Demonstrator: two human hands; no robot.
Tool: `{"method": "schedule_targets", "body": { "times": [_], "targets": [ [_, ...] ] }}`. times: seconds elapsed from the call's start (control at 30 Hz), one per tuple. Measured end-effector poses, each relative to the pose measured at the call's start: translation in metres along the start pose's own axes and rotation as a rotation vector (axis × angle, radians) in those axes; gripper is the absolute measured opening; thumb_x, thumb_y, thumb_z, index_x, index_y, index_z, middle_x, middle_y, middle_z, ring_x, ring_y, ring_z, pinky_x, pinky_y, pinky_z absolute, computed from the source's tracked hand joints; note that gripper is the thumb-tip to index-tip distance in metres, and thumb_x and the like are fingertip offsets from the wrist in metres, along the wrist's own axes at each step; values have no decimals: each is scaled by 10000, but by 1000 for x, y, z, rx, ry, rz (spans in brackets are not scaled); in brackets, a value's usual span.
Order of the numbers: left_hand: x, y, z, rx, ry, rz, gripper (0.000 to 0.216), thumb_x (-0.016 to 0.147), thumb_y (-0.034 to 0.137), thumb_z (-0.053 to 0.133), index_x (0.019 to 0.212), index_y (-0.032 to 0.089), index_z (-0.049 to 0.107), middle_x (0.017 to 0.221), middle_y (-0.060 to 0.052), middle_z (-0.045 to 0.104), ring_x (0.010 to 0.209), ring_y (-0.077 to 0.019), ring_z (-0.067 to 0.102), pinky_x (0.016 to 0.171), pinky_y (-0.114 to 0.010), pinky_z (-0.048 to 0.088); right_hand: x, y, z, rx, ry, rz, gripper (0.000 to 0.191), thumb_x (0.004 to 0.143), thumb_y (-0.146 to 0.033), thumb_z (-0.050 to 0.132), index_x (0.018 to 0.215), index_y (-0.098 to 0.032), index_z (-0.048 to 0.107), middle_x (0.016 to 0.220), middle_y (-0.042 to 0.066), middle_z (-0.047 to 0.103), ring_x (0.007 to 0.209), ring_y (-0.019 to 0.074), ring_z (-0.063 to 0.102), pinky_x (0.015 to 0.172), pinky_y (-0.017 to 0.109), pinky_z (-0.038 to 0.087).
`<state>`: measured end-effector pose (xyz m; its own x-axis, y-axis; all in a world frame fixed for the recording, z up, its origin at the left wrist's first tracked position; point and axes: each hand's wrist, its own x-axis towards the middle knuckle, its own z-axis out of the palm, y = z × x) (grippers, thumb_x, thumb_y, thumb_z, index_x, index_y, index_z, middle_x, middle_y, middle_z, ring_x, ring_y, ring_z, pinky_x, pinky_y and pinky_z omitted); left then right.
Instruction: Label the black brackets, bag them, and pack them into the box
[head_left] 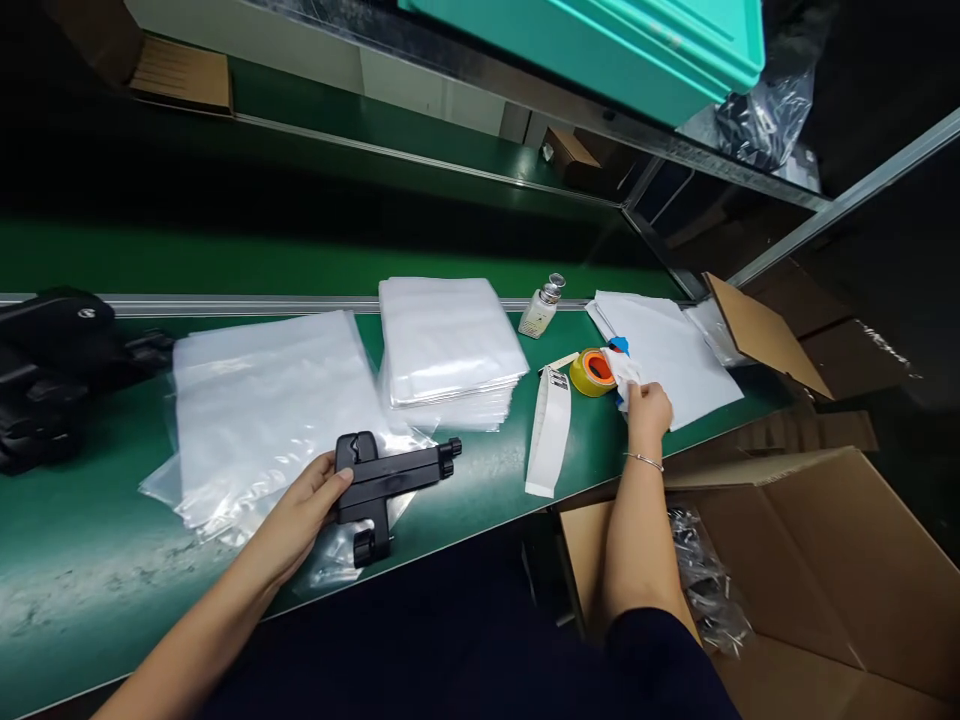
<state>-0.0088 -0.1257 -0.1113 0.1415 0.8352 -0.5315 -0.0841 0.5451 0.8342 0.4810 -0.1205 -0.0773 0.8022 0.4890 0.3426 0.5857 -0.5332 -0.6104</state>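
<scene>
My left hand [300, 510] grips a black plastic bracket [386, 480] that lies on a spread of clear plastic bags [262, 400] on the green table [90, 560]. My right hand [646, 412] reaches out to the right and pinches a small white cloth [621, 370] beside a yellow tape roll [592, 372]. A bracelet is on that wrist. A white label strip [549, 432] lies between the two hands.
A thick stack of white bags [446, 345] sits mid-table, a small liquid bottle [541, 306] behind it, white sheets [671, 350] at right. Black parts [52, 370] lie at the far left. An open cardboard box [810, 570] with bagged parts stands below the table edge.
</scene>
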Motion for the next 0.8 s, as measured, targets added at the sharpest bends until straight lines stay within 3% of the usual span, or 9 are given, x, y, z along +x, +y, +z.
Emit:
{"method": "schedule_targets", "body": {
  "times": [0.1, 0.17, 0.27, 0.37, 0.47, 0.57, 0.67, 0.8],
  "targets": [
    [1, -1, -1, -6, -7, -1, 666, 568, 616, 798, 1042, 189, 607, 1063, -70, 698, 993, -269, 653, 681, -266, 521, 7, -7, -1, 132, 95, -55, 263, 787, -423, 553, 656, -198, 518, 903, 123, 606, 1025, 300, 544, 896, 461, 423],
    [1, -1, -1, -9, -5, 1, 663, 574, 613, 796, 1050, 189, 611, 1083, -74, 696, 1004, -276, 654, 694, -277, 528, 16, -22, 9, 247, 74, -95, 296, 844, -446, 468, 694, -196, 518, 858, 79, 596, 927, 246, 575, 817, 406, 471],
    [2, -2, 0, -13, -13, -2, 675, 580, 611, 793, 1072, 188, 607, 1115, -82, 689, 1002, -286, 660, 709, -300, 540, 28, -60, 39, 379, -71, -188, 297, 883, -424, 423, 763, -185, 554, 734, 20, 578, 732, 180, 580, 694, 338, 499],
    [2, 0, 1, -8, -31, 1, 679, 601, 618, 776, 1090, 182, 597, 1128, -89, 686, 991, -290, 666, 712, -317, 545, 37, -110, 71, 415, -218, -347, 170, 831, -329, 543, 840, -177, 619, 823, 33, 626, 784, 185, 588, 746, 340, 503],
    [2, 1, 2, 0, -38, 21, 656, 631, 614, 758, 1087, 169, 602, 1086, -94, 698, 993, -294, 665, 731, -328, 536, 43, -151, 93, 201, -295, -588, 168, 848, -195, 496, 913, -158, 647, 982, 91, 621, 906, 221, 579, 870, 394, 473],
    [2, 1, 1, -3, -44, 56, 628, 659, 601, 748, 1082, 157, 614, 1052, -99, 705, 1009, -296, 653, 760, -336, 517, 46, -172, 103, -125, -344, -762, 257, 869, -91, 419, 941, -134, 662, 1019, 127, 601, 955, 244, 564, 901, 420, 451],
    [2, 0, 0, -4, -38, 75, 608, 673, 588, 737, 1073, 146, 619, 1049, -106, 699, 1011, -294, 643, 772, -336, 499, 43, -178, 103, -305, -344, -826, 313, 853, -23, 423, 1006, -93, 687, 1053, 151, 604, 997, 247, 539, 896, 397, 421],
    [3, 0, -1, -10, -40, 61, 595, 690, 546, 719, 1109, 140, 602, 1017, -89, 691, 961, -264, 638, 764, -322, 480, 35, -181, 97, -331, -394, -825, 363, 868, -13, 414, 1113, 31, 679, 1131, 238, 594, 1082, 270, 505, 863, 409, 363]
  ]
}}
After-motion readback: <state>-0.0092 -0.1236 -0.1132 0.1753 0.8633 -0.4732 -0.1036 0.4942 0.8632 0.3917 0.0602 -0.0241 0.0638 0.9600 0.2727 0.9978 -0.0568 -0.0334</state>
